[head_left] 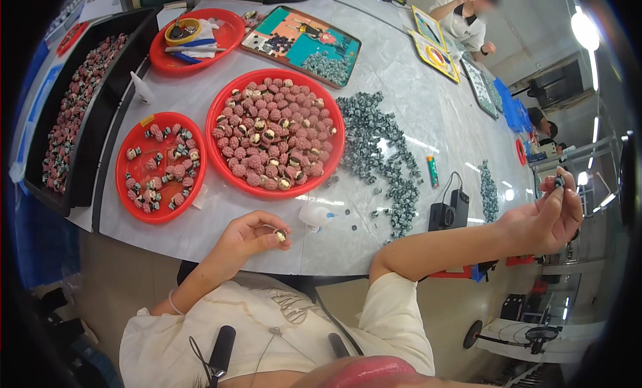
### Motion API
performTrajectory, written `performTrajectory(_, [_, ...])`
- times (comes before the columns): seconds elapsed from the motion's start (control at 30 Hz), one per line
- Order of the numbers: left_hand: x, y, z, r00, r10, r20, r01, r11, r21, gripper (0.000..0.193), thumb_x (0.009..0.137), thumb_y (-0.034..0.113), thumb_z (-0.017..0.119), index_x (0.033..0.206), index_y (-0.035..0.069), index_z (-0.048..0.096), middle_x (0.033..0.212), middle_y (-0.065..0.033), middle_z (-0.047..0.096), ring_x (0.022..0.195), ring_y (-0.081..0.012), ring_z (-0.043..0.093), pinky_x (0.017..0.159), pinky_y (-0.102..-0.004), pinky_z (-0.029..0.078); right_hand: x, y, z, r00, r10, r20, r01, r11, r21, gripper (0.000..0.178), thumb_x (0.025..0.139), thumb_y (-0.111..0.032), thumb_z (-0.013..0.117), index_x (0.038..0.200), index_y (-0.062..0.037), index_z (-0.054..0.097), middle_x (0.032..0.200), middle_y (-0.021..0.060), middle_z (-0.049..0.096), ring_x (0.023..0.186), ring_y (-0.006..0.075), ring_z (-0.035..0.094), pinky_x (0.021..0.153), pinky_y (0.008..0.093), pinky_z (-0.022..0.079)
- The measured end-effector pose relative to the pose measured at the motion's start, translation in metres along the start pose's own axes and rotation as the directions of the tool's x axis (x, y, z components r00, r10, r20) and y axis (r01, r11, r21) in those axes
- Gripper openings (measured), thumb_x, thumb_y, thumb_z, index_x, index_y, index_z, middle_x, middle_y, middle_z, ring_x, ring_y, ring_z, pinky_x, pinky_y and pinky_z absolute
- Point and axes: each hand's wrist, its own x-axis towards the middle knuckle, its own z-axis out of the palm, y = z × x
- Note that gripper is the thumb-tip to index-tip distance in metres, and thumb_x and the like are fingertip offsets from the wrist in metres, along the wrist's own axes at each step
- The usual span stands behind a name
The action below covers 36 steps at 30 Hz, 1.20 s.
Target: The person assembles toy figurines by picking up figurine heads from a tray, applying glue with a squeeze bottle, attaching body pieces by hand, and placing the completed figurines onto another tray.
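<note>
My left hand [251, 235] is closed in a pinch near the table's front edge. Between its fingertips is a small cream-and-dark figure piece [281, 236]. Far out to the right, my right hand [552, 214] is raised, its fingers pinching a small dark teal piece [559, 182]. A white glue bottle [314, 216] with a blue tip lies just right of my left hand. Beyond it, a large red tray [212, 162] holds many pink knobbly pieces [271, 114]. A smaller red tray [124, 199] has pink-and-teal assembled figures [152, 183].
Loose teal pieces [388, 154] cover the middle of the table, beside a green tube [432, 171] and a black box-shaped device [441, 216]. A black bin [110, 114] of figures stands left; a red tray [231, 20] of tools and a picture tray [281, 33] lie behind. Another person [461, 20] sits far right.
</note>
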Motion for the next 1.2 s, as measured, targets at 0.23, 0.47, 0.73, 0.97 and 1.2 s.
performTrajectory(0.23, [0.0,0.001,0.002,1.0,0.004,0.004,-0.004,1.0,-0.019,0.02,0.083,0.008,0.059,0.1,-0.001,0.053,0.097,-0.0091,0.057,0.088,-0.0184,0.059,0.082,-0.0323,0.047,-0.001,-0.013,0.011,0.998,0.067,-0.02,-0.068,0.997,-0.035,0.017,0.074,0.008,0.047,0.088,0.009,0.057,0.083,0.0194,0.062,0.063,0.0189,0.057,0.056,0.023,0.046])
performTrajectory(0.47, [-0.006,0.001,0.001,0.998,0.057,-0.018,-0.059,0.992,-0.109,0.021,0.081,0.01,0.061,0.097,0.0,0.052,0.092,-0.0102,0.057,0.083,-0.0189,0.059,0.076,-0.0324,0.048,-0.002,-0.003,0.005,0.988,0.118,0.103,-0.121,0.992,0.023,0.02,0.077,0.005,0.051,0.094,0.012,0.058,0.087,0.0187,0.062,0.07,0.0196,0.061,0.065,0.0245,0.05])
performTrajectory(0.73, [0.015,0.084,0.022,0.806,0.585,0.083,-0.59,0.806,0.05,0.029,0.08,0.016,0.064,0.101,-0.001,0.053,0.098,-0.0112,0.058,0.084,-0.017,0.059,0.071,-0.0272,0.05,-0.021,-0.014,0.054,0.853,0.39,0.348,-0.467,0.868,0.171,0.025,0.08,0.002,0.053,0.102,0.0135,0.056,0.095,0.0207,0.061,0.079,0.0199,0.062,0.075,0.0258,0.049])
performTrajectory(0.97, [0.033,0.117,0.056,0.75,0.635,0.184,-0.659,0.742,0.124,0.035,0.084,0.015,0.059,0.111,-0.004,0.049,0.105,-0.015,0.057,0.091,-0.0193,0.06,0.079,-0.026,0.051,-0.046,-0.028,0.079,0.675,0.242,0.697,-0.689,0.546,0.477,0.025,0.075,0.007,0.056,0.099,0.0115,0.057,0.092,0.021,0.062,0.072,0.0207,0.063,0.062,0.026,0.05])
performTrajectory(1.2, [0.046,0.113,0.055,0.617,0.757,0.213,-0.783,0.618,0.072,0.035,0.084,0.015,0.059,0.11,-0.007,0.049,0.102,-0.0167,0.058,0.088,-0.0211,0.062,0.076,-0.0277,0.053,-0.07,-0.051,0.106,0.58,0.145,0.801,-0.704,0.585,0.404,0.03,0.073,0.001,0.065,0.099,0.0084,0.054,0.092,0.0218,0.061,0.073,0.0208,0.062,0.065,0.0267,0.052])
